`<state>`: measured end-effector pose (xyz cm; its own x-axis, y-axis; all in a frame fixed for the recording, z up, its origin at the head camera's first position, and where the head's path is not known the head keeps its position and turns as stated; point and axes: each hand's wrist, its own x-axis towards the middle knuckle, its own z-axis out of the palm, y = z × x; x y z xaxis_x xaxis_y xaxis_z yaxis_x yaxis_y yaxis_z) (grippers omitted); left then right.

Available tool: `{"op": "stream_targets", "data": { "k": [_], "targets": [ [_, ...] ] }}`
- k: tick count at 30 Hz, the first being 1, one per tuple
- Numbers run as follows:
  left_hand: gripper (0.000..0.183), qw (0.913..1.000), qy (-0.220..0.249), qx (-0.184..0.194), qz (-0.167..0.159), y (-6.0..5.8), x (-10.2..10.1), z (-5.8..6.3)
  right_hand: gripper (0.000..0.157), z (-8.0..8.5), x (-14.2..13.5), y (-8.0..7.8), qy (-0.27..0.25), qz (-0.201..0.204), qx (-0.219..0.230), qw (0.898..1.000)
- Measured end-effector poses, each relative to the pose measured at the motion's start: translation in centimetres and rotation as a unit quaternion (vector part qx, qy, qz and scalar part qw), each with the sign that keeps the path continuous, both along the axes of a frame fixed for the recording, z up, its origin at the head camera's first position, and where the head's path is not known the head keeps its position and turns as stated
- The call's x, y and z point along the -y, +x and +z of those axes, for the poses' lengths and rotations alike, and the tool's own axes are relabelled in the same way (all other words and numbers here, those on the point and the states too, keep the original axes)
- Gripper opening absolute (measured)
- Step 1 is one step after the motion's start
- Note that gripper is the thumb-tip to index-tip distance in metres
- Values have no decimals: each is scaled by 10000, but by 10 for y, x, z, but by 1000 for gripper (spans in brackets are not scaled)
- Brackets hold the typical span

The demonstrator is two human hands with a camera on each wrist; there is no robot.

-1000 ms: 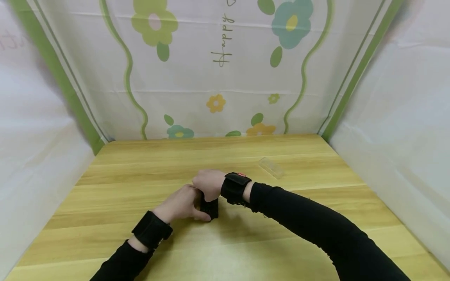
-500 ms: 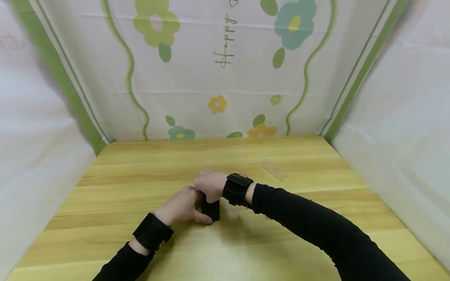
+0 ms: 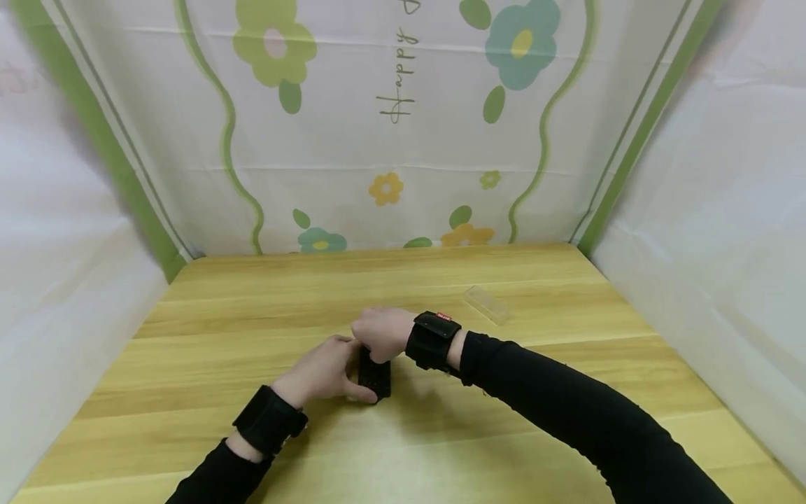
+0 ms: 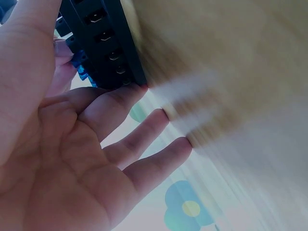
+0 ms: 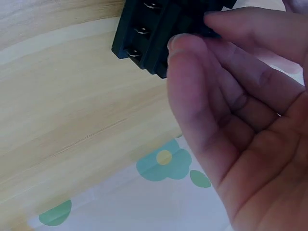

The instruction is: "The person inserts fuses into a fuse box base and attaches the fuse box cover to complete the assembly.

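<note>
A black terminal block (image 3: 376, 378) with a row of metal contacts stands on the wooden table between both hands. My left hand (image 3: 322, 371) holds it from the left, thumb at the near end and index finger at the far end. In the left wrist view its other fingers (image 4: 156, 163) stretch out along the tabletop. My right hand (image 3: 385, 332) is curled over the far part of the block; in the right wrist view its thumb and index finger (image 5: 187, 72) pinch at the block's top side. Small blue parts (image 4: 82, 70) show beside the block in the left wrist view.
A clear plastic cover (image 3: 487, 305) lies on the wooden table (image 3: 252, 294), beyond the right wrist. A white floral cloth (image 3: 340, 140) closes off the back, and white cloth sides (image 3: 705, 210) stand left and right.
The right hand and wrist have shifted slightly to the right; the left hand keeps its hold on the terminal block. The head view has shifted a little.
</note>
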<state>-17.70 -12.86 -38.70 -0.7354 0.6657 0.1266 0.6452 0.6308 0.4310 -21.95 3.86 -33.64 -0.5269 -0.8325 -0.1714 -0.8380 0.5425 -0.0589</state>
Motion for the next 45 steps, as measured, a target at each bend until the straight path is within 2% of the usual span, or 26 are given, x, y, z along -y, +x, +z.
{"op": "stream_targets", "data": {
  "k": [6,14,21,32,39,45],
  "targets": [
    [68,10000,9,34,16,0,1,0,27,-1,1,3,137,-134,-326,9993],
    [69,10000,12,47,-34,2,0,0,24,-2,2,6,242,-141,-437,9987],
    [68,10000,8,59,-38,2,1,-1,25,-4,4,5,185,-163,-315,9992],
    [65,9999,99,-6,-49,2,1,-1,27,5,8,8,157,-106,-75,9998],
    [67,9998,191,-10,-12,1,0,-2,15,3,10,7,195,-7,-57,9998],
    [69,9998,188,-31,-66,0,0,-1,12,5,10,8,216,-63,-61,9997]
  ]
}}
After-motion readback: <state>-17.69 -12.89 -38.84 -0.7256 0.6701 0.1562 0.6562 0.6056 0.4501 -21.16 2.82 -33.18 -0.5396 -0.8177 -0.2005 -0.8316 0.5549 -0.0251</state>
